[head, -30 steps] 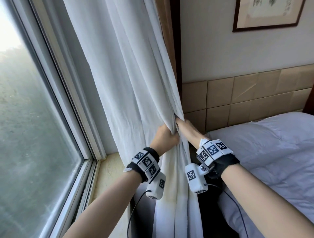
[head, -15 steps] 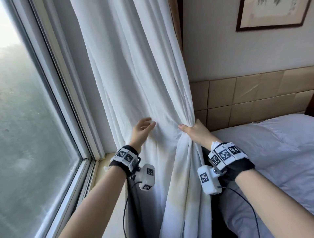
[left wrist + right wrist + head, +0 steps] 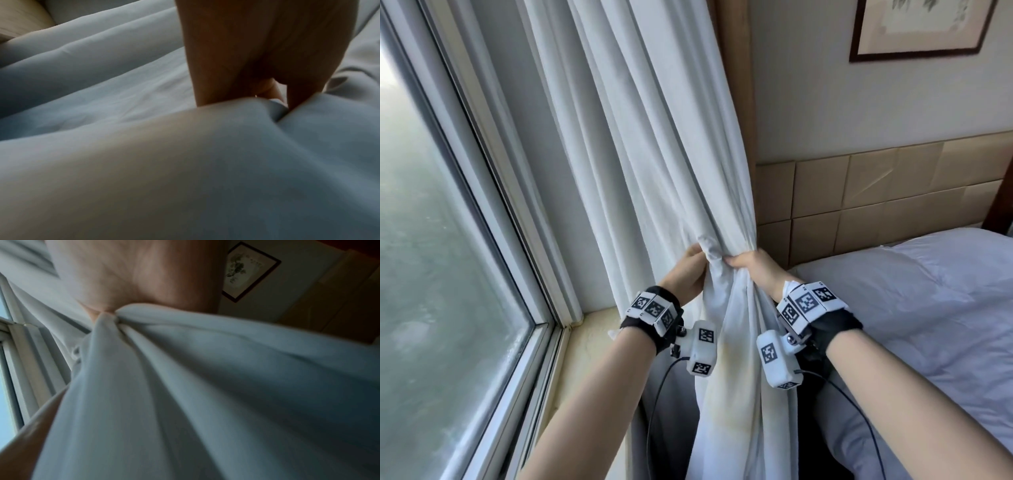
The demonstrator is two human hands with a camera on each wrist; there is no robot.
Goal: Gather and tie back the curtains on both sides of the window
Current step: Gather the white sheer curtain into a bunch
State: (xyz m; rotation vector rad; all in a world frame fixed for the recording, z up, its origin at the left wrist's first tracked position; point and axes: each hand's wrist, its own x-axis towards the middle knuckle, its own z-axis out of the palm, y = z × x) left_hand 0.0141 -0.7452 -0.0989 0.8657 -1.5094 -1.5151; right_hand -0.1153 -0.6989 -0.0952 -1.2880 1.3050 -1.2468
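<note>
A white curtain [image 3: 654, 154] hangs to the right of the window and is bunched into a waist at hand height. My left hand [image 3: 690, 270] grips the bunch from the left, its fingers hidden behind the folds. From the right, my right hand [image 3: 750, 267] grips the same bunch, and the two hands almost touch. The left wrist view shows my left hand [image 3: 257, 65] sunk into the curtain [image 3: 185, 162]. In the right wrist view the curtain [image 3: 205, 386] fans out from the pinch under my right hand [image 3: 133, 272]. No tie-back shows.
The window [image 3: 431, 240] and its sill [image 3: 592, 342] fill the left. A bed [image 3: 911, 325] with a padded tan headboard [image 3: 876, 192] lies close on the right. A framed picture [image 3: 917, 27] hangs above it. A tan strip [image 3: 732, 68] runs down behind the curtain.
Half a second ago my left hand lay open on the curtain further left. It has swept right with more fabric and now grips the bunch beside the right hand, which kept its hold.
</note>
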